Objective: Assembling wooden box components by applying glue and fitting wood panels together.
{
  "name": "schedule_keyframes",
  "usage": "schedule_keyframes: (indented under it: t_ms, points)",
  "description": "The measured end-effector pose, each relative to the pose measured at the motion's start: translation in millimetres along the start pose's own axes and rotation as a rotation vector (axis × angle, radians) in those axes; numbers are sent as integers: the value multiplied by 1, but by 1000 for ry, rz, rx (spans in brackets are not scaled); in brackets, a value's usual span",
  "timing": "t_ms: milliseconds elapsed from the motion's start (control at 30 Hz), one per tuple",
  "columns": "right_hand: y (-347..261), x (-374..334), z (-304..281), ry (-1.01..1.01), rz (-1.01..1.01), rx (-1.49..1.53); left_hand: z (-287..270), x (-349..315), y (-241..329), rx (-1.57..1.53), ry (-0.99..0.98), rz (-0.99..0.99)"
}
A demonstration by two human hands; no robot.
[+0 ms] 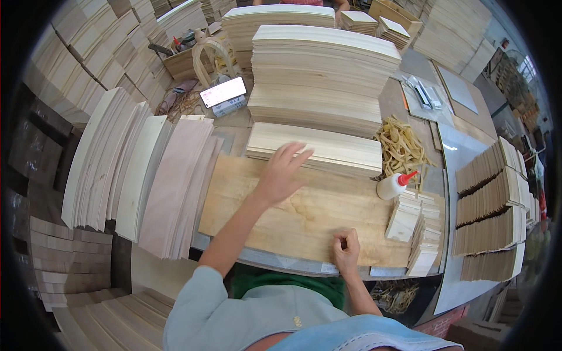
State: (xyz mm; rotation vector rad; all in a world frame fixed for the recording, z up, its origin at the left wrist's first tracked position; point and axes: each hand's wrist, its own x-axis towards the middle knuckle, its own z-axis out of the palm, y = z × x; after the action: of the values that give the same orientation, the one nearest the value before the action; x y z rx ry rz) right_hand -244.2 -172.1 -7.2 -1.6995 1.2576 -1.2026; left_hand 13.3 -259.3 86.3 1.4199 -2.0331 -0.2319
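While left grip (pixel 283 175) spreads loose near board stack (pixel 345 149), right grip (pixel 346 248) curls clenched, any contents hidden.

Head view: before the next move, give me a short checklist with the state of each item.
1. Left hand off the low board stack: cannot tell; its fingers overlap the stack's front edge.
2. Right hand empty: cannot tell; its fingers are curled.
3. Work board lying flat beneath the hands: ok.
4. Red-nozzled bottle apart from both hands: ok.
5. Bottle well away from the small wood pieces: not ok; it is right beside them.
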Motion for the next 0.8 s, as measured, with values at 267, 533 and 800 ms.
schedule_keyframes:
  t_ms: [267,533,800]
  points:
    - [6,-12,2,7,22,27,18,76,-38,189,-588,4]
    - [7,-6,0,-5,66,-33,18,88,-62,297,-583,6]
    - [12,1,-4,10,48,53,32,114,-58,266,-676,-20]
